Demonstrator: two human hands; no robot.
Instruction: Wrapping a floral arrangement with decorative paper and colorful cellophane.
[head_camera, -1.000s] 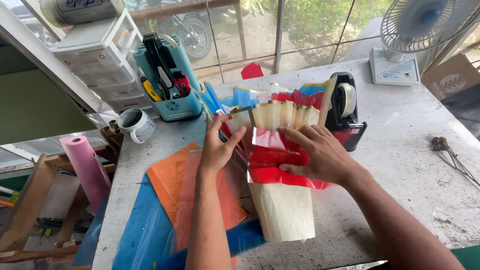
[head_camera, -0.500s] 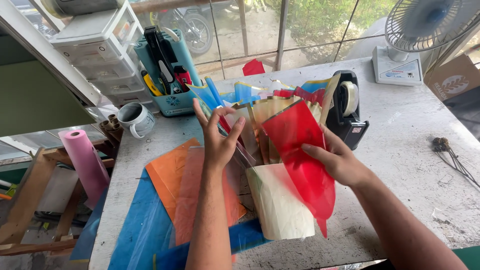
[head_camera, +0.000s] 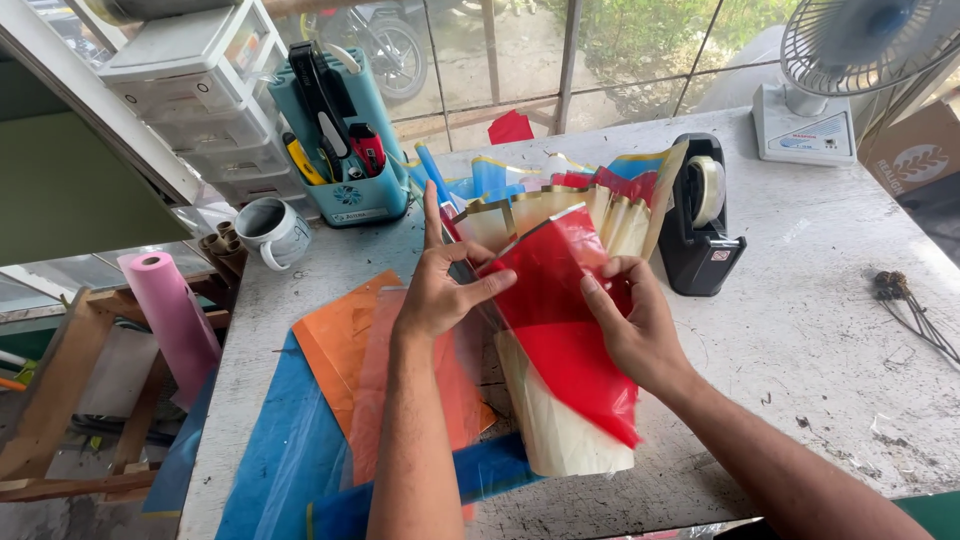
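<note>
- Where the two hands meet over the grey table (head_camera: 830, 300), they hold one red sheet (head_camera: 565, 330) of see-through wrap, laid over a cream paper cone (head_camera: 565, 435) that lies near the front edge.
- The left hand (head_camera: 440, 290) pinches the upper left edge of the red sheet between thumb and bent fingers, with the forefinger pointing straight up.
- The right hand (head_camera: 635, 325) grips the right edge of the red sheet, thumb on top and fingers curled underneath.
- A fan of wrapping sheets (head_camera: 560, 205), cream with gold edges plus blue and red ones, stands just behind the red sheet; their number cannot be told.
- One teal desk holder (head_camera: 345, 140) stands at the back left, holding a yellow cutter, a red tool and several black-handled tools.
- One grey drawer unit (head_camera: 200, 90) with clear fronts stands left of the holder; three drawers show, their contents unclear.
- One white mug (head_camera: 270, 230) lies on its side near the table's left edge.
- One black tape dispenser (head_camera: 700, 220) holds a single roll of clear tape, just right of the fan of sheets.
- One white fan (head_camera: 840, 70) stands at the back right.
- One orange sheet (head_camera: 345, 345) and one blue sheet (head_camera: 290, 440) lie flat under the left forearm.
- One pink roll (head_camera: 170, 320) leans beside the table on the left.
</note>
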